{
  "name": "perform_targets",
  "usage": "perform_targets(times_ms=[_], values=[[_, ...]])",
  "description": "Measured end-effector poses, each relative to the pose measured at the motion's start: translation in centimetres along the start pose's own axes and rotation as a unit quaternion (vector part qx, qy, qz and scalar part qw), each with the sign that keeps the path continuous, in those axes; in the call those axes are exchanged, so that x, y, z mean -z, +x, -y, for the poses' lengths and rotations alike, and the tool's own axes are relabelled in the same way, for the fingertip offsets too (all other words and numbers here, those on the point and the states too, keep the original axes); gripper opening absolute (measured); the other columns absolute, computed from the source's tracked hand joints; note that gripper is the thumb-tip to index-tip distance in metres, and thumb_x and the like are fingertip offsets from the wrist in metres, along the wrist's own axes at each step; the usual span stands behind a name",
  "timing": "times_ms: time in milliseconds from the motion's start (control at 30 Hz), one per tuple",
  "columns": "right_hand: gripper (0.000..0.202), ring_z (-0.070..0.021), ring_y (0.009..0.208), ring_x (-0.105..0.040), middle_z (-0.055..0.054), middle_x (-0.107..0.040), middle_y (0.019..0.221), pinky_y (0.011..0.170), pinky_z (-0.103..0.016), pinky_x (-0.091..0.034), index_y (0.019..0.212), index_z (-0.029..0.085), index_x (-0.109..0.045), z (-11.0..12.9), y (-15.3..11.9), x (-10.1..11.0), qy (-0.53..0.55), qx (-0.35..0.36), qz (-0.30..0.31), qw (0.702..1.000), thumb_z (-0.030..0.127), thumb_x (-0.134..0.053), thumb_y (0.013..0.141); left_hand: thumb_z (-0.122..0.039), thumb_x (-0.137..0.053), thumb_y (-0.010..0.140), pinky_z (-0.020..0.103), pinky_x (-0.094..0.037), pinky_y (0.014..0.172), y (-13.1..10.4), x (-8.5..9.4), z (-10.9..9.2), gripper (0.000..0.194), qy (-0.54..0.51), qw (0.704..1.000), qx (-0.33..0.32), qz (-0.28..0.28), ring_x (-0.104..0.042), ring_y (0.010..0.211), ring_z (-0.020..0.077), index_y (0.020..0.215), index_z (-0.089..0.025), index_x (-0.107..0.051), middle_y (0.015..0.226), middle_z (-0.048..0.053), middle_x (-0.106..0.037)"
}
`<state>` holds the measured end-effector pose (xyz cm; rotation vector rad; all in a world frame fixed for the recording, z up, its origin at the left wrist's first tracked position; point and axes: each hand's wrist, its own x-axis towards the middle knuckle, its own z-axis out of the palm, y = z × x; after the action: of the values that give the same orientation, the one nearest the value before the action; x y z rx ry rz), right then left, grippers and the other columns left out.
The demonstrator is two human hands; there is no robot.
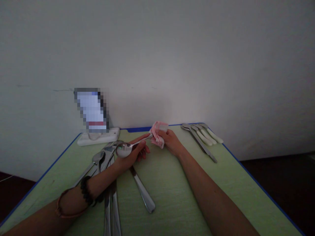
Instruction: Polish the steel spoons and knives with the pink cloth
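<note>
A metal spoon [124,149] lies across my left hand [135,152], bowl toward the left, with my thumb on its handle. My right hand [170,140] is closed on a pink cloth [157,132], which wraps the far end of the spoon's handle. Below my left forearm and wrist, several metal utensils [98,158] lie in a loose pile on the green table. One utensil handle [145,195] sticks out toward the near middle. The pile is partly hidden by my left arm.
Several spoons with white handles [205,136] and long metal utensils [201,144] lie at the right back of the table [172,196]. At the left back, a blurred-out phone [92,109] stands on a white power strip [98,136]. A wall rises behind.
</note>
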<state>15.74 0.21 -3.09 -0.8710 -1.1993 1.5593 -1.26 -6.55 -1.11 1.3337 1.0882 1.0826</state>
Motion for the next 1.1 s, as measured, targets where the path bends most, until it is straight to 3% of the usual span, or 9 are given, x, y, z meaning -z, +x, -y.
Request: perform_targets(times_ms=[400,600,1100], values=[[0.034,-0.0121,0.057,-0.053,0.001,-0.061,0.062,0.061,-0.027,-0.046,0.069,0.016,-0.061,0.7,-0.4,-0.7,0.015,0.020,0.019,1.000,0.047,-0.071,0.062,-0.053,-0.055,0.080,0.018,-0.038,0.040,0.1,0.0,-0.1,0.056,0.007,1.000,-0.008,0.006,-0.051,0.048,0.0100,0.124,-0.019,-0.056,0.065,0.000,-0.063],[0.032,-0.0119,0.058,-0.053,0.000,-0.060,0.063,0.060,-0.025,-0.045,0.068,0.015,-0.060,0.7,-0.4,-0.7,-0.031,0.049,0.010,0.998,0.047,-0.067,0.066,-0.054,-0.056,0.079,0.019,-0.038,0.039,0.0,-0.1,-0.4,0.057,0.014,1.000,-0.004,-0.003,-0.051,0.047,0.0104,0.124,-0.020,-0.056,0.063,0.000,-0.062],[0.031,-0.0154,0.064,-0.057,-0.001,-0.063,0.069,0.063,-0.027,-0.047,0.073,0.016,-0.061,0.8,-0.5,-0.8,-0.049,0.042,0.010,0.998,0.047,-0.064,0.071,-0.054,-0.055,0.080,0.019,-0.038,0.040,0.2,0.1,0.2,0.056,0.013,1.000,-0.005,-0.004,-0.052,0.047,0.0107,0.126,-0.022,-0.055,0.063,-0.001,-0.064]])
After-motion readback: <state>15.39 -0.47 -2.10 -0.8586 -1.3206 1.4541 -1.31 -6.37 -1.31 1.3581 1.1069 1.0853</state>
